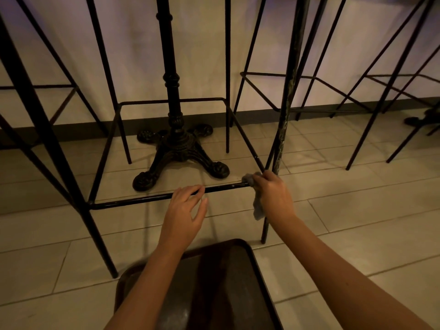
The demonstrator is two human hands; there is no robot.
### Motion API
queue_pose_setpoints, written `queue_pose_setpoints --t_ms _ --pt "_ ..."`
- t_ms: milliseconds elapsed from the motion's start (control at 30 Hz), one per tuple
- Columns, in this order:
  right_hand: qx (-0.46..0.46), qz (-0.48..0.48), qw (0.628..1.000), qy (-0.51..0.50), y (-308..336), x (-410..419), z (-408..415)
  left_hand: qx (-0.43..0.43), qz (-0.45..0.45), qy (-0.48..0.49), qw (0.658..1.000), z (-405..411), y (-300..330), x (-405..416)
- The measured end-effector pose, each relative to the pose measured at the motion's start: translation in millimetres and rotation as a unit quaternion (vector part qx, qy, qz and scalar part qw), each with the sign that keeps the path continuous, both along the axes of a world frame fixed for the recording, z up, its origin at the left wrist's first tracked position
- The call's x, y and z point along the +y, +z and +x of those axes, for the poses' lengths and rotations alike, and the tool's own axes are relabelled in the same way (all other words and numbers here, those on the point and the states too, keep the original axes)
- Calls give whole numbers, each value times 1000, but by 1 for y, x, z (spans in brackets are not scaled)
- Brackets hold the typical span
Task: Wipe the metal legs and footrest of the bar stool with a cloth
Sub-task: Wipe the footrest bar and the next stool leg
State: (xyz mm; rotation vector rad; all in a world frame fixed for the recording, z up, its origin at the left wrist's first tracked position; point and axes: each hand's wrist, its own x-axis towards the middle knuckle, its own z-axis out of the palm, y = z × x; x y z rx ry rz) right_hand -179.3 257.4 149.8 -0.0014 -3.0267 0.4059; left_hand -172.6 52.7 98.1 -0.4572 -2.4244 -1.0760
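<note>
Risk begins nearest the camera, at six o'clock, where the dark brown rounded-square stool seat point(214, 282) sits just below both forearms: in my judgement a hard sideways rub on the frame could rock or skid this light stool on the pale rectangular floor tiles point(357, 210), since nothing weighs it down.

Farther out, near the centre of view, the left hand point(184, 213) reaches forward with fingers relaxed and spread, holding nothing, its fingertips point(198, 189) at or just over the thin black metal footrest bar point(133, 200); actual contact cannot be told. If it does not brace the bar, the frame may shift under the wiping.

At about two o'clock from that hand, the right hand point(271, 194) is curled around a small crumpled grey cloth point(258, 206), pressing it to the right end of the bar, where the bar meets the slim black front leg point(264, 231). A loose tail of cloth hangs below the fist; it could snag on the joint or slip free, leaving bare fingers against the metal.

Beyond, at twelve o'clock, stands the ornate black cast-iron table pedestal point(176, 144), with neighbouring black wire-framed stools point(297, 91) close by; a long stroke could knock knuckles against them.
</note>
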Motion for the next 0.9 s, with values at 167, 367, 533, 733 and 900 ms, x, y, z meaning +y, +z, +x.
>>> queue_pose_setpoints --t_ms 167,367,533,733,900 --pt "24 -27 999 -20 -1 -14 3 -24 14 -6 1000 0 1 -2" --pt "33 -50 995 76 -10 -56 3 -38 19 3 999 0 0 -2" --pt "38 -34 997 53 -9 -26 0 -34 32 0 999 -2 2 2" --pt "26 -27 999 2 -8 -13 1 -19 29 11 999 -2 0 1" --pt "77 -54 991 97 -18 -62 8 -27 23 17 999 -3 -1 3"
